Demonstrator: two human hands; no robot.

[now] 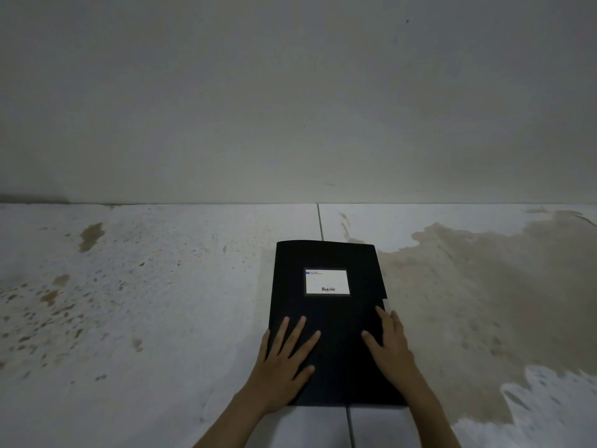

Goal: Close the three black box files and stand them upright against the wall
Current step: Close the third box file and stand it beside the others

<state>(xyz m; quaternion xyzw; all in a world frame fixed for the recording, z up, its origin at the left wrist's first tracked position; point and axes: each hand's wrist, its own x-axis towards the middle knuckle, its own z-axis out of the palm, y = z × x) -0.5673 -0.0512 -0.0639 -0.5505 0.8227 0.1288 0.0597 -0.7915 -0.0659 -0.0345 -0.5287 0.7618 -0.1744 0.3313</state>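
Observation:
A black box file [326, 312] lies flat on the tiled floor, its cover down and a white label [327, 281] facing up. A second black edge sticks out beneath it at the right side [381, 279]; how many files lie there I cannot tell. My left hand [286, 357] rests palm down, fingers spread, on the near left part of the cover. My right hand [389, 344] lies flat on the near right edge of the cover. Neither hand grips anything.
The pale wall [290, 108] meets the floor about a file's length beyond the file. The white floor tiles [145, 302] are stained, with a large brown patch [484, 302] on the right and speckles on the left. A tile joint [319, 221] runs under the file.

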